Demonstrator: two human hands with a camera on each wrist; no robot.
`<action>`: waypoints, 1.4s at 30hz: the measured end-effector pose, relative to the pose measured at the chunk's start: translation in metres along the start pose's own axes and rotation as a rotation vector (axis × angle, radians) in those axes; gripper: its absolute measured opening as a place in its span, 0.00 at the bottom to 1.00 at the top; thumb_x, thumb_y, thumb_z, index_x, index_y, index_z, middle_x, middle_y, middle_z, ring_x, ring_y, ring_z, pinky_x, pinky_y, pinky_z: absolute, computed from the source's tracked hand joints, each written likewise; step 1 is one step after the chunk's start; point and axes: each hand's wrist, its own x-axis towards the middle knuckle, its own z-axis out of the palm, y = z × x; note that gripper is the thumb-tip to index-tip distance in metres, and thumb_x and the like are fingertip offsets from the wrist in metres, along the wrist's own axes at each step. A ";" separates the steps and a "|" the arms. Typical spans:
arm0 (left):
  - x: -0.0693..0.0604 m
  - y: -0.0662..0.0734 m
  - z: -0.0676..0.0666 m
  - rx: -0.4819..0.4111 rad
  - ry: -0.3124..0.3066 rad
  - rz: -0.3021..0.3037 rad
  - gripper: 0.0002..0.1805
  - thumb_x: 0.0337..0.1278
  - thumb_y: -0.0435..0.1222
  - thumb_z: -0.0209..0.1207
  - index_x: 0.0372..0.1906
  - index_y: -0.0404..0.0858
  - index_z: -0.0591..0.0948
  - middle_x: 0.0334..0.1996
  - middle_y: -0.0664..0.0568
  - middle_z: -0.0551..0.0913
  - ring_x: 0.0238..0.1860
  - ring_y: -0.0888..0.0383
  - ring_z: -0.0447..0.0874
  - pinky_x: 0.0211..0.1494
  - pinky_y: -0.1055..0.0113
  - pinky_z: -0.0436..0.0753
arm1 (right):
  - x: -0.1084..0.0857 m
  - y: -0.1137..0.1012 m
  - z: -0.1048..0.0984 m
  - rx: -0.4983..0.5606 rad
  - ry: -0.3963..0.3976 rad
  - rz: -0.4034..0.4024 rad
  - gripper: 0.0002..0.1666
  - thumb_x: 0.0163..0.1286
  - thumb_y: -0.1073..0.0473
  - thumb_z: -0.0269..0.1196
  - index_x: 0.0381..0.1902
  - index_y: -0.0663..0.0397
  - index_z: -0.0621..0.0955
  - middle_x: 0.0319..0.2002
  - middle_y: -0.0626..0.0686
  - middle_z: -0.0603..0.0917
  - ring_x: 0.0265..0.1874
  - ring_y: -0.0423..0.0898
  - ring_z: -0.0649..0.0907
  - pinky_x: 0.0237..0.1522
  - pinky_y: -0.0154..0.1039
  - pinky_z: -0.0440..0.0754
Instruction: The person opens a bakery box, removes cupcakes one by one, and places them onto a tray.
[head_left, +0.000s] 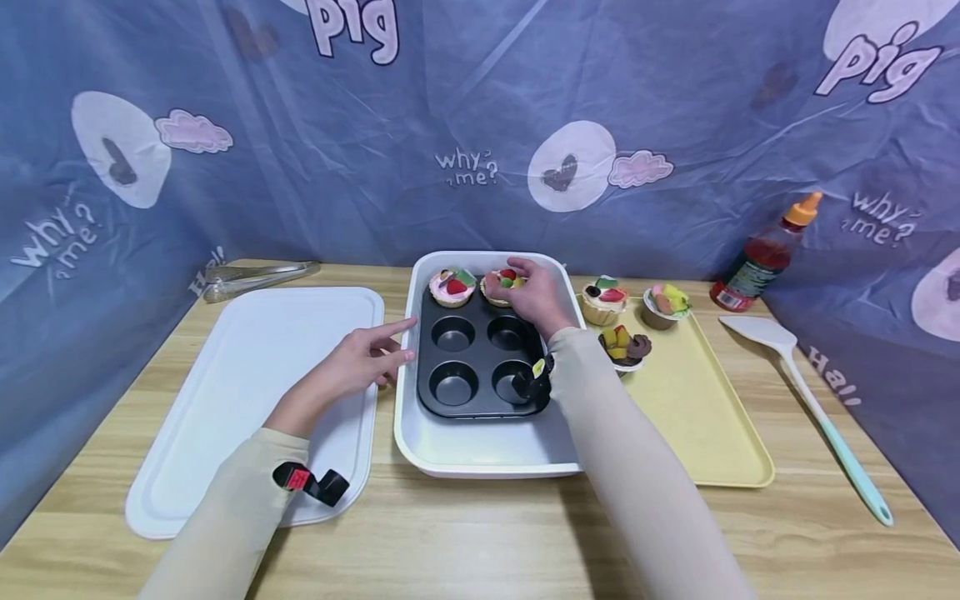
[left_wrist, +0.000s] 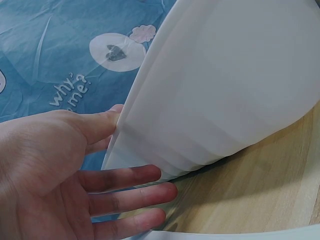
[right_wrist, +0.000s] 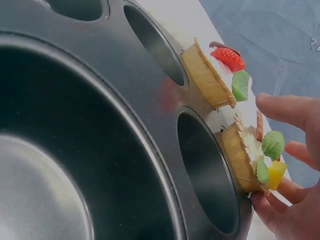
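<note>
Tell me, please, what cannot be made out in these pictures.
Head: part of the cupcake, behind the right hand.
Head: near-left part of the yellow tray, behind the right sleeve.
Head: label text on the sauce bottle, too small.
Left wrist: inside of the white tub, behind its wall.

Blue printed sheeting (head_left: 337, 167) rises behind and beside a pale wood-grain tabletop (head_left: 465, 542).
</note>
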 end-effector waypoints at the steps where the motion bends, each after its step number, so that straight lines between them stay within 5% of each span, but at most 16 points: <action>1: 0.000 0.000 0.000 0.001 -0.001 0.003 0.33 0.71 0.40 0.60 0.77 0.45 0.66 0.47 0.38 0.82 0.32 0.56 0.84 0.36 0.64 0.85 | 0.000 0.000 0.000 -0.003 0.001 -0.001 0.38 0.60 0.53 0.74 0.68 0.55 0.76 0.66 0.61 0.78 0.65 0.57 0.76 0.70 0.49 0.72; 20: -0.001 0.001 -0.001 0.015 0.001 -0.028 0.33 0.71 0.42 0.60 0.77 0.47 0.65 0.49 0.38 0.82 0.33 0.55 0.85 0.39 0.63 0.85 | 0.006 0.006 0.006 -0.078 0.025 -0.019 0.40 0.54 0.61 0.77 0.66 0.55 0.78 0.63 0.60 0.80 0.63 0.54 0.77 0.69 0.41 0.71; 42: -0.001 0.000 0.000 0.017 0.003 -0.029 0.33 0.71 0.42 0.60 0.77 0.48 0.66 0.49 0.38 0.82 0.33 0.55 0.85 0.39 0.63 0.85 | 0.002 0.008 0.007 -0.031 0.078 -0.071 0.35 0.53 0.67 0.77 0.61 0.61 0.81 0.60 0.63 0.82 0.64 0.57 0.77 0.69 0.45 0.72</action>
